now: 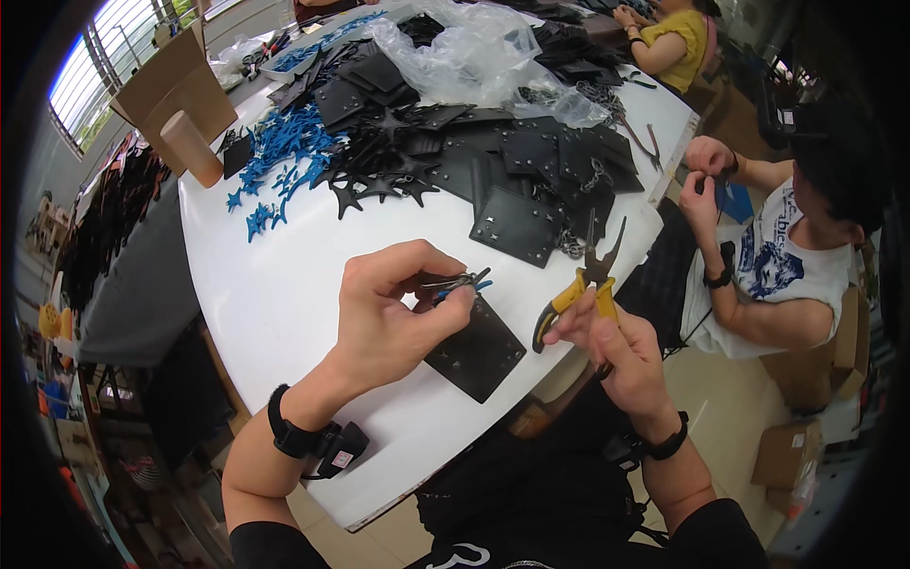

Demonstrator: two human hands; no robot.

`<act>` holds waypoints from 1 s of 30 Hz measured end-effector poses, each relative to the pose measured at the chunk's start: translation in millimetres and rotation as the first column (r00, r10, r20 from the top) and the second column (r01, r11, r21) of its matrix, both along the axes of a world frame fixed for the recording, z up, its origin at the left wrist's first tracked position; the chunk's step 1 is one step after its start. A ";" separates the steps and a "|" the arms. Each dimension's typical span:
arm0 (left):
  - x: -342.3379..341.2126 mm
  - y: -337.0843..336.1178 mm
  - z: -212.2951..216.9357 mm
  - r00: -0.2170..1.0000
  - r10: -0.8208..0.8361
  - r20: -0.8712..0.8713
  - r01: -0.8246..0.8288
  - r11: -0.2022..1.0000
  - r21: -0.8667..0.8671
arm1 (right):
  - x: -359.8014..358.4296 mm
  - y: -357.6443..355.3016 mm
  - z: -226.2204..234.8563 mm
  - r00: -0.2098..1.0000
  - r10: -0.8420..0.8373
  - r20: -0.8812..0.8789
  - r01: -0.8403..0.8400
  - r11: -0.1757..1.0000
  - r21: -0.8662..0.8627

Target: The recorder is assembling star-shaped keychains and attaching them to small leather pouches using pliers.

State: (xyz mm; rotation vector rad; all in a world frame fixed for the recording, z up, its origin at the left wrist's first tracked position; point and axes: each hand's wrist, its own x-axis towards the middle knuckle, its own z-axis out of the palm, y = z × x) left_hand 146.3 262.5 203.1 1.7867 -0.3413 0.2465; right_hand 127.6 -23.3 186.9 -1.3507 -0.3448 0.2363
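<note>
My left hand [403, 308] pinches a small bundle of metal rings or chain [457, 282] with bits of blue and black at its edge; its exact parts are too small to make out. Under that hand, a black studded leather piece [482, 353] lies on the white table, partly covered by my fingers. My right hand [621, 351] grips needle-nose pliers [595, 270] with yellow-and-black handles. The jaws point up and stand apart, with nothing between them. Beyond both hands lies another black studded wallet-like piece [517, 228].
Black star-shaped pieces [384, 180] and blue star-shaped pieces [284, 142] heap behind my hands, below clear plastic bags [464, 57]. A cardboard box [180, 90] stands far left. More pliers [642, 142] lie at the right edge. One person [787, 237] works at the right, another [668, 43] farther back.
</note>
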 end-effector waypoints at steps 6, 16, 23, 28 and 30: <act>-0.6 -3.1 1.7 1.000 0.003 0.022 0.000 0.992 -0.122 | 6.8 -1.5 -7.5 0.996 -0.005 0.090 0.004 1.000 0.012; -3.4 1.4 5.5 0.993 -0.090 -0.076 0.071 0.970 -0.233 | 16.4 18.7 22.2 0.976 0.156 0.150 -0.107 0.951 -0.291; -4.8 -0.3 6.9 0.991 -0.098 -0.089 0.073 0.967 -0.246 | 27.2 29.3 6.8 0.616 0.158 0.772 0.473 0.710 -0.522; -6.2 1.3 5.9 0.991 -0.090 -0.095 0.064 0.968 -0.243 | 27.0 32.7 5.1 0.536 0.192 0.822 0.543 0.668 -0.509; -6.1 1.8 4.9 0.991 -0.092 -0.101 0.064 0.966 -0.250 | 26.4 32.9 4.2 0.532 0.194 0.824 0.550 0.661 -0.510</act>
